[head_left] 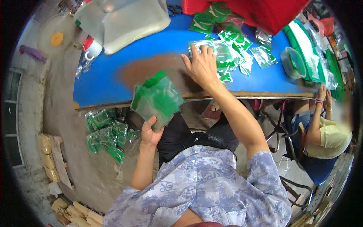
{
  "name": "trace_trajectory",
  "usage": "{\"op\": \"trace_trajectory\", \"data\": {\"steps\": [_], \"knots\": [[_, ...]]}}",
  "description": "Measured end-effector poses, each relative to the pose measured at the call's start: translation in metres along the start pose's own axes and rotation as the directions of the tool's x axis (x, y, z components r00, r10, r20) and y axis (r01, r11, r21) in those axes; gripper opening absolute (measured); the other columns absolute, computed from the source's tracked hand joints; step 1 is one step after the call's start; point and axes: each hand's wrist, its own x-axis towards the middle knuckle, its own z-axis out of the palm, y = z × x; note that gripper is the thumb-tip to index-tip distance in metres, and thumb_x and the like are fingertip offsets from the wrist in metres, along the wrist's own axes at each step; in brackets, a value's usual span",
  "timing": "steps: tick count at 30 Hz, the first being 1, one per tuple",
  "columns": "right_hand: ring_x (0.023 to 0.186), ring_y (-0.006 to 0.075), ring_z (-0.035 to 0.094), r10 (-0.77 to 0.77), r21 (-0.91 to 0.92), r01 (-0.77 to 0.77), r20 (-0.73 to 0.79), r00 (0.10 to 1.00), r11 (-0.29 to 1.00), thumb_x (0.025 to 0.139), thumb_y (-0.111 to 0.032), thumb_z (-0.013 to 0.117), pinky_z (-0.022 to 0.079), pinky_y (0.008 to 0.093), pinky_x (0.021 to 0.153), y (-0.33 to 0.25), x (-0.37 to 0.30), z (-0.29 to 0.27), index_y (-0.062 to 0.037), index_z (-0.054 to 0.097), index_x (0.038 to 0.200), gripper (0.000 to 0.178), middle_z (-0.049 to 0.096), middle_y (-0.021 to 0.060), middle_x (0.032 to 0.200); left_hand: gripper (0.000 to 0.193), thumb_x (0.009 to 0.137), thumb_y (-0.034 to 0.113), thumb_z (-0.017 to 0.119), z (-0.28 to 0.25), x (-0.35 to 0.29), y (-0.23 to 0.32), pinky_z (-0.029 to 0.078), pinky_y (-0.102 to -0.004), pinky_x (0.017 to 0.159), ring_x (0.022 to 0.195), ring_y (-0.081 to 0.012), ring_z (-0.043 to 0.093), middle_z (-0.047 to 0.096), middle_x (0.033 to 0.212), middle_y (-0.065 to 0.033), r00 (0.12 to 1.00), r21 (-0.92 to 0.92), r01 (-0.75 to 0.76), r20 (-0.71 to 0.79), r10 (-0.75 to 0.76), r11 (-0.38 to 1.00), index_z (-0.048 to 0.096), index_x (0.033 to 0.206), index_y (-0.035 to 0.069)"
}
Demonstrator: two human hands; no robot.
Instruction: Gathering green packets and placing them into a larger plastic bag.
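Note:
My left hand [152, 133] grips a stack of flat green-and-clear plastic packets [158, 99] at its lower edge, thumb on top, just off the table's front edge. The packets look slightly blurred. Across the table my right hand [203, 67] rests with fingers spread over a loose pile of similar green and silvery packets [231, 56]. Its fingertips touch the nearest packets in that pile. More green packets [201, 23] lie behind, against a red bin [257, 13].
The blue table [102, 83] has a worn brown patch. Around it stand a translucent bin [136, 22], a red-and-white mug [92, 49], a clear box [293, 62] and a green tray [304, 45]. Bundled packets [107, 132] lie on the floor. A seated person [321, 136] works at right.

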Motion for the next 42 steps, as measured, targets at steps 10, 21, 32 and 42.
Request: {"op": "trace_trajectory", "data": {"steps": [10,21,32,42], "knots": [[0.075,0.0436,0.06,-0.425,0.553,0.229,0.255,0.868,0.801,0.098,-0.038,0.052,0.048,0.0508,0.07,-0.027,-0.044,0.032,0.0028,0.058,0.075,0.047,0.06,0.0251,0.079,0.061,0.079,0.003,0.068,-0.03,-0.008,0.029,0.042,-0.0442,0.109,0.123,-0.0289,0.054,0.056,0.132,-0.011,0.994,0.102,-0.1,-0.028,0.103,0.99,0.046,0.136,0.001],[0.111,0.0393,0.053,-0.025,-0.345,0.037,0.04,0.999,0.938,0.094,-0.053,0.051,0.041,0.0527,0.094,0.035,0.0,0.015,0.0022,0.067,0.105,0.058,0.06,0.0249,0.113,0.064,0.078,0.009,0.073,-0.037,-0.01,0.01,0.042,-0.0508,0.108,0.125,-0.0332,0.053,0.058,0.132,-0.0124,1.0,-0.056,-0.028,0.007,0.028,0.998,0.048,0.136,0.003],[0.092,0.0444,0.06,-0.179,0.546,0.062,0.163,0.97,0.836,0.095,-0.023,0.055,0.049,0.0476,0.083,-0.006,-0.049,-0.012,0.002,0.062,0.098,0.026,0.064,0.0248,0.096,0.058,0.079,0.002,0.071,-0.021,-0.004,0.006,0.044,-0.0421,0.106,0.12,-0.0253,0.056,0.058,0.127,-0.0083,1.0,0.001,0.007,-0.005,-0.007,1.0,0.049,0.132,0.002],[0.119,0.0419,0.044,-0.212,-0.267,0.222,0.068,0.975,0.938,0.088,-0.045,0.062,0.023,0.0643,0.108,0.006,-0.074,-0.018,0.0006,0.057,0.122,0.057,0.051,0.0234,0.124,0.063,0.072,0.013,0.08,-0.051,-0.015,-0.014,0.033,-0.0476,0.115,0.128,-0.029,0.051,0.058,0.135,-0.0091,0.989,-0.18,0.097,0.126,-0.075,0.979,0.057,0.13,0.006]]}}
